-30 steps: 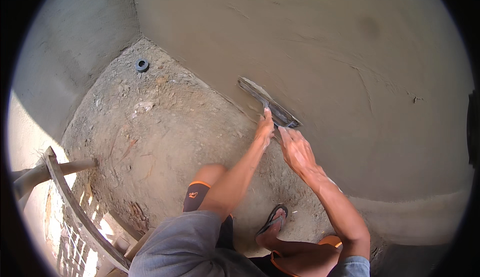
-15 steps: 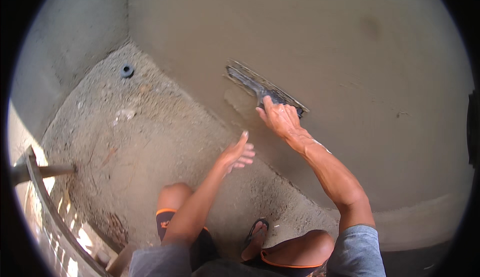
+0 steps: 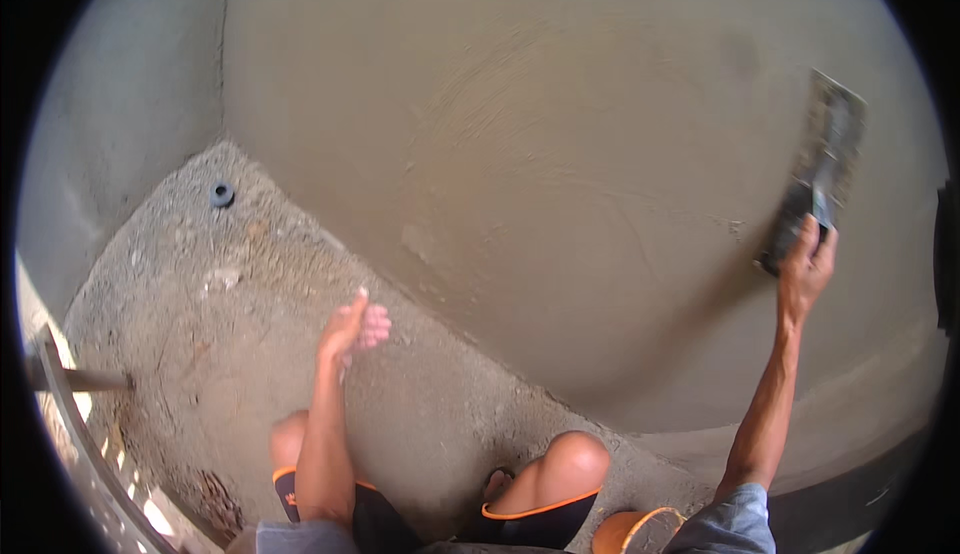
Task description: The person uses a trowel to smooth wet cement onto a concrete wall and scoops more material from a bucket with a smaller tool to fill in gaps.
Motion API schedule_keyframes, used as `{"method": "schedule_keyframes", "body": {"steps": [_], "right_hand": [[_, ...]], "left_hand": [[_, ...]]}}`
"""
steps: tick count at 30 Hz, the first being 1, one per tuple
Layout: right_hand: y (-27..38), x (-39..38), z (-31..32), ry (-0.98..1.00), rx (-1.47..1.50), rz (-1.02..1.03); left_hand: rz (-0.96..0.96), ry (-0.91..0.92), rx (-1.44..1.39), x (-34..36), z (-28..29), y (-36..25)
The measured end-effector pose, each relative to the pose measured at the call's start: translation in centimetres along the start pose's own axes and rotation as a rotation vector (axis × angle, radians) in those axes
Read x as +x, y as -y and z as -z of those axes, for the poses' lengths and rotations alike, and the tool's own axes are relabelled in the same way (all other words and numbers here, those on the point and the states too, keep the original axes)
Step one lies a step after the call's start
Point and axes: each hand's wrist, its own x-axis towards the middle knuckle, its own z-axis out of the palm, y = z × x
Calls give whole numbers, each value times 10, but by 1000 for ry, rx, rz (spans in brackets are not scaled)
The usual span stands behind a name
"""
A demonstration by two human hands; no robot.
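Two bare hands show at work against a grey plastered wall (image 3: 560, 184). Far out to the right, the right hand (image 3: 806, 266) is clenched round the handle of a flat rectangular trowel (image 3: 822, 169), whose dark, mortar-smeared blade lies against the wall, standing almost upright. Lower and to the left, the left hand (image 3: 350, 326) hangs released, fingers loosely spread, holding nothing, above the rough sandy floor (image 3: 200, 354). Near the corner, a small dark ring (image 3: 221, 194) lies on that floor. An orange bucket rim (image 3: 630, 532) sits at the lower edge beside the right knee.
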Motion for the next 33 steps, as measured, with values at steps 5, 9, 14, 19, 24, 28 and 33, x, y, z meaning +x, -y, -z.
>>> {"method": "schedule_keyframes", "body": {"steps": [5, 9, 14, 19, 24, 28, 33], "right_hand": [[-48, -83, 37, 247, 71, -285], [53, -212, -83, 907, 105, 92], [88, -363, -210, 1398, 2, 431], [90, -417, -288, 1459, -83, 489], [136, -361, -315, 1322, -112, 500], [170, -269, -316, 1096, -44, 434], [177, -151, -270, 780, -75, 319]], "left_hand": [[-298, -298, -255, -55, 32, -48], [-378, -504, -436, -87, 80, -40], [-372, -411, -460, -100, 58, -36], [-387, -371, -489, -110, 60, -36], [-343, -373, -542, -97, 72, -32], [-281, -335, -527, -71, 69, -27], [-243, -320, -544, -45, 70, -18]]}}
